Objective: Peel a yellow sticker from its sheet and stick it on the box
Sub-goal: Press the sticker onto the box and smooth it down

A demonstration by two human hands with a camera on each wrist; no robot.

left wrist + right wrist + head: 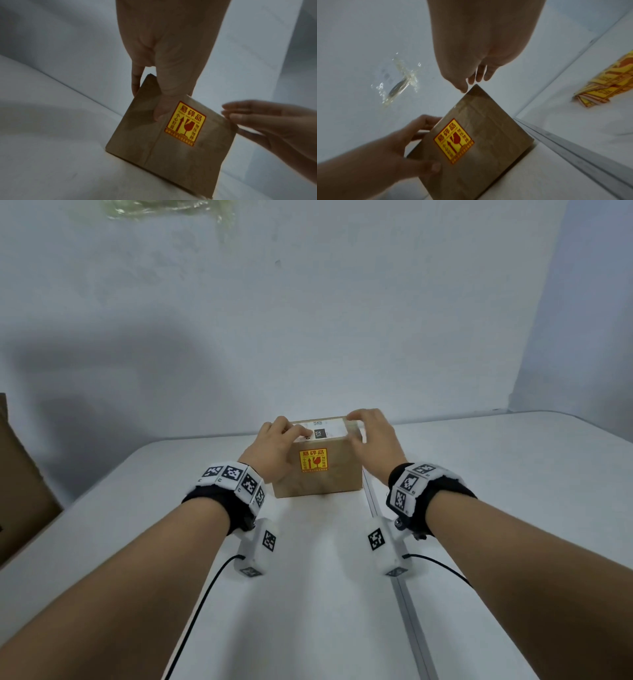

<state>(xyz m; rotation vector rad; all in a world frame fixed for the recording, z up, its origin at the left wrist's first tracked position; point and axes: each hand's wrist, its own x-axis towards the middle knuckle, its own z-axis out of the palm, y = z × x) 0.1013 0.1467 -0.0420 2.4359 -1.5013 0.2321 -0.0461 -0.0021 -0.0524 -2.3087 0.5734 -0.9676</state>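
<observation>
A small brown cardboard box (322, 477) stands on the white table. A yellow and red fragile sticker (313, 460) is stuck flat on its near face, also seen in the wrist views (185, 123) (453, 140). My left hand (291, 446) grips the box's upper left corner, thumb (161, 108) on the near face and fingers over the top. My right hand (354, 429) holds the upper right corner, with fingers curved over the top edge and thumb at the near right edge. A pile of yellow sticker sheets (607, 83) lies on the table to the right.
A white shipping label (325, 428) covers the box top. A metal seam rail (404, 594) runs along the table just right of the box. A large brown carton (20, 484) stands at the far left. The wall is close behind, with clear tape (399, 83) stuck on it.
</observation>
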